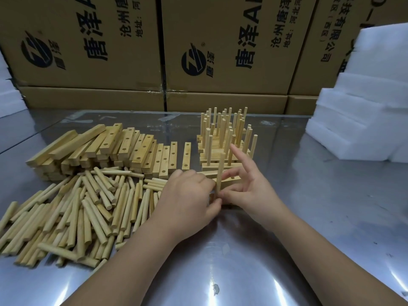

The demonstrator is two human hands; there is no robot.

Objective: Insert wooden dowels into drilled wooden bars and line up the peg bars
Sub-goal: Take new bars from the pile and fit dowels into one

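- I am pinching one dowel [220, 171] with my left grip [189, 195], the fingers curled and closed around its lower part.
- The dowel is standing upright between my two hands, its lower end going down into the drilled bar [231, 180].
- My right grip [251, 191] is holding that drilled bar from the right, thumb and lower fingers closing on it while the index finger is pointing straight up and away.
- The drilled bar is lying flat on the table [298, 239], just in front of me and touching both hands. Most of it is hiding under my fingers.
- The dowel is showing as a pale, smooth, round stick of light wood; the bar is showing the same pale wood with square edges.
- The finished peg bars [225, 140] are standing just behind my hands, packed side by side with their pegs pointing up.
- The empty bars [123, 146] are lying stacked to the left of them, holes facing up.
- The loose dowels [77, 213] are lying in a heap on the table beside my left forearm.
- Cardboard boxes [110, 51] are standing along the far edge, and white foam blocks [364, 111] are sitting at the right.
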